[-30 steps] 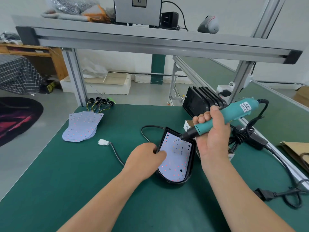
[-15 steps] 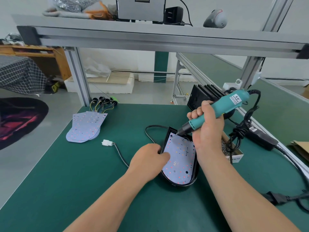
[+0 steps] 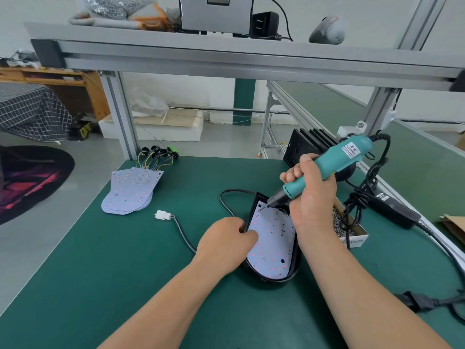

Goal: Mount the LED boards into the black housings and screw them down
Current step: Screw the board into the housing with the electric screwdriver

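Observation:
A black housing [image 3: 294,274] lies on the green bench with a pale LED board [image 3: 273,244] seated inside it. My left hand [image 3: 226,244] rests on the housing's left rim and the board's edge, pressing them down. My right hand [image 3: 310,195] is wrapped round a teal electric screwdriver [image 3: 327,167], tilted, with its bit tip touching the board's upper left corner. A black cable with a white connector [image 3: 162,214] runs from the housing to the left.
A stack of spare LED boards [image 3: 130,191] with wired plugs sits at the back left. Several black housings [image 3: 309,144] stand upright at the back right. A small box of screws [image 3: 351,231] and the screwdriver's coiled cord and power brick [image 3: 392,210] lie to the right.
My right hand carried the screwdriver from the board's middle up to its upper left corner and lowered the bit onto it. My left hand stayed on the housing.

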A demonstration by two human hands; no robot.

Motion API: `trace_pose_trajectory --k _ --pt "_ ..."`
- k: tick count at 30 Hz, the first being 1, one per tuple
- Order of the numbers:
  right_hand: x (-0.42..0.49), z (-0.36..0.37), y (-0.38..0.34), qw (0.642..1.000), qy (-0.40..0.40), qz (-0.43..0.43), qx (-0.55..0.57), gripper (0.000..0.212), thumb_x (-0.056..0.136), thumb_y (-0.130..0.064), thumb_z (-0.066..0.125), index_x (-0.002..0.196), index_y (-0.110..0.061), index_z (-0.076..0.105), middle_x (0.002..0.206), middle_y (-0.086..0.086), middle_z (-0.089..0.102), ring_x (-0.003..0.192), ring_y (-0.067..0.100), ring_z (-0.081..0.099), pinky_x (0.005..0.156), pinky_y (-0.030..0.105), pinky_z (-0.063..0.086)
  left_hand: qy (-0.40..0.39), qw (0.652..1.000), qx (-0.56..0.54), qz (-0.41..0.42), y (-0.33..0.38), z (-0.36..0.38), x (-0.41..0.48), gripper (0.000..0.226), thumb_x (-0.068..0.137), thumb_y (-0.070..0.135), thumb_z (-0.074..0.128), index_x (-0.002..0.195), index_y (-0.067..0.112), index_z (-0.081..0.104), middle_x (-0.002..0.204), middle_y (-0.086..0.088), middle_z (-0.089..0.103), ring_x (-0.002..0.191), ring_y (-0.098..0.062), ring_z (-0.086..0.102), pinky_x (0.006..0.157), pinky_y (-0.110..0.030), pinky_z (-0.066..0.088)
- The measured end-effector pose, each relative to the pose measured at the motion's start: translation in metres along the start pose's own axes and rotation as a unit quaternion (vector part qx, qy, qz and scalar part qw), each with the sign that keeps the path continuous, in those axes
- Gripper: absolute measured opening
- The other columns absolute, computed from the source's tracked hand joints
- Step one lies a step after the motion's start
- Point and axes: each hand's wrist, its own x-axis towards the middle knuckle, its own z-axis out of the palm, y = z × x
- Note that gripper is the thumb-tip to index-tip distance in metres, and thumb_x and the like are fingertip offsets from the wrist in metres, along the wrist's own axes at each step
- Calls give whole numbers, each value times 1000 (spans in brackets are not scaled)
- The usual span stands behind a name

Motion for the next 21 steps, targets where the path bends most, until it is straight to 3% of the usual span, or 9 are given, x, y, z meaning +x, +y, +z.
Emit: trace_pose_trajectory --k 11,21 --pt "-9 17 -3 988 -121 -27 -95 9 97 -17 68 90 -20 62 68 1 48 61 22 48 72 40 53 9 1000 27 8 -2 1 4 36 85 30 60 66 19 31 61 1 35 60 -23 30 59 -34 28" --pt "-11 15 2 972 -183 -5 -146 15 92 -16 71 88 -26 61 67 -4 51 59 22 49 81 41 55 18 999 49 14 -3 2 2 36 86 31 59 67 18 32 60 2 35 58 -22 31 56 -32 27"
